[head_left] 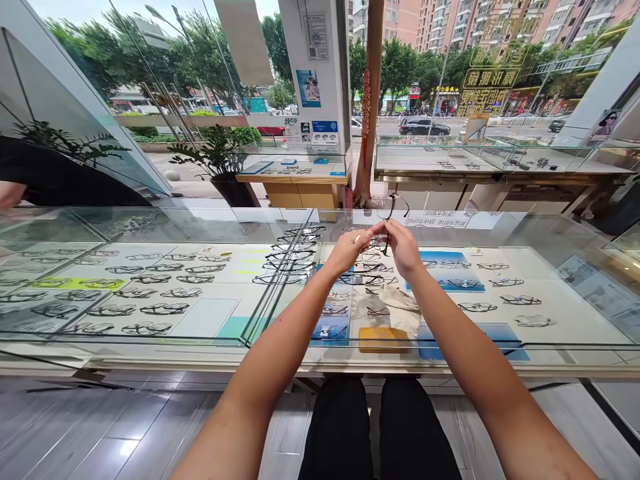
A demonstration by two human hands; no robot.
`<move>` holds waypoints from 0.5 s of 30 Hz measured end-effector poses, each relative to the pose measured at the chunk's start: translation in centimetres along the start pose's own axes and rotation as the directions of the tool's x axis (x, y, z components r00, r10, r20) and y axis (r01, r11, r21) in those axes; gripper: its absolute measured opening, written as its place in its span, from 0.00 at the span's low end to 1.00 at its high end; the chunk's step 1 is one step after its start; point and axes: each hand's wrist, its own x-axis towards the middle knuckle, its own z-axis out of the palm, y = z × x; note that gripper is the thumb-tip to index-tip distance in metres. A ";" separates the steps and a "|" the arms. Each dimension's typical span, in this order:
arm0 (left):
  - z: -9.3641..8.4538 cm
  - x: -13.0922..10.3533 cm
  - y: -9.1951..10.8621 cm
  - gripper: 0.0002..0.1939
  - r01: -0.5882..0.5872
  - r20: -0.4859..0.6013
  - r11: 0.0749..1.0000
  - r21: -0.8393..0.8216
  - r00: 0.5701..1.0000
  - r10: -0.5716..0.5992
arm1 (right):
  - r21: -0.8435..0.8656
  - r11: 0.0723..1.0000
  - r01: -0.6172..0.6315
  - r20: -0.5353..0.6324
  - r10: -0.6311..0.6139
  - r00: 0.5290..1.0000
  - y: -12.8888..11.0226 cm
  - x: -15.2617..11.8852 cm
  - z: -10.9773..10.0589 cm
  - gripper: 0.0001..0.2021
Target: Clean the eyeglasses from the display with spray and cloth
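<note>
A pair of dark-rimmed eyeglasses [393, 205] is held up over the glass display counter, with one thin temple hanging below my fingers. My right hand [404, 248] is closed on the eyeglasses in a pinch. From the other side my left hand [347, 251] reaches in, its fingers closed and their tips meeting the right hand's at the frame. A small white spot shows on a left finger; I cannot make out what it is. Below my hands lie a pale cloth pouch [404, 310] and a mustard-yellow glasses case [383, 340].
The glass counter [210, 341] spans the view, with rows of eyeglasses [165, 309] inside. A stack of dark frames [290, 257] stands left of my hands. Beyond are a potted plant [235, 190], a wooden post [369, 133] and more display cases [435, 160]. A person's dark sleeve [65, 177] shows at left.
</note>
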 end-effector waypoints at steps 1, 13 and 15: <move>-0.1 0.1 0.0 0.35 -0.008 -0.043 1.000 -0.017 0.999 0.007 | 0.005 1.000 -0.004 -0.006 0.004 1.000 0.0 0.0 0.0 0.23; -0.3 0.3 -0.7 0.32 -0.104 -0.036 0.995 0.014 0.994 0.104 | 0.142 0.988 -0.058 0.006 0.058 0.998 0.0 -0.3 0.3 0.19; -1.0 0.8 -1.4 0.32 -0.108 -0.140 0.994 0.023 0.984 0.111 | 0.146 0.987 -0.060 -0.001 0.061 0.998 0.0 -0.2 0.2 0.18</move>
